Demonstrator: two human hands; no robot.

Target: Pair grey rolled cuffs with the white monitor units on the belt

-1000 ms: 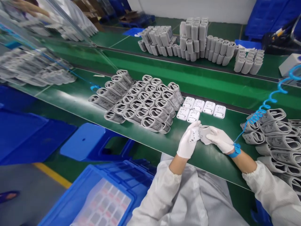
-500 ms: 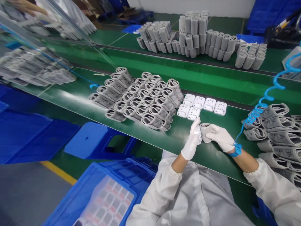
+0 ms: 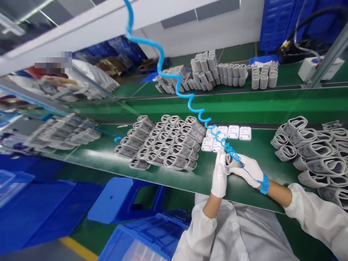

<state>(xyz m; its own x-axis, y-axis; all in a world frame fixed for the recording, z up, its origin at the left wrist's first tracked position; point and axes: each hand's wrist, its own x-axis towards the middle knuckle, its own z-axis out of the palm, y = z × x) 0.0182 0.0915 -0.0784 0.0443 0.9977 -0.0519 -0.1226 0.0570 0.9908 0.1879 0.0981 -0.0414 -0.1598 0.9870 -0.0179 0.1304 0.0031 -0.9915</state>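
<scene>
My left hand [image 3: 219,179], in a white glove, is closed with its fingers pointing up the bench. It presses against a white plastic unit, now mostly hidden by the glove. My gloved right hand [image 3: 248,171] grips a rolled grey cuff [image 3: 230,160] right beside the left fingers. Whether cuff and unit are joined I cannot tell. Just beyond my hands several flat white plastic units [image 3: 233,132] lie in two rows. A blue wrist strap [image 3: 264,184] circles my right wrist, and its coiled blue cord [image 3: 195,108] passes in front of the units.
Rolled grey cuffs stand in a large group [image 3: 165,145] on the left and another pile [image 3: 315,152] on the right of the green bench [image 3: 185,181]. More cuffs [image 3: 203,70] line the far shelf. A blue stool [image 3: 111,199] and blue crate [image 3: 141,232] are below. Another person works far left.
The view has tilted up, bringing the coiled cord across the middle. My hands stay together at the cuff; the left hand has turned more upright, covering the white unit.
</scene>
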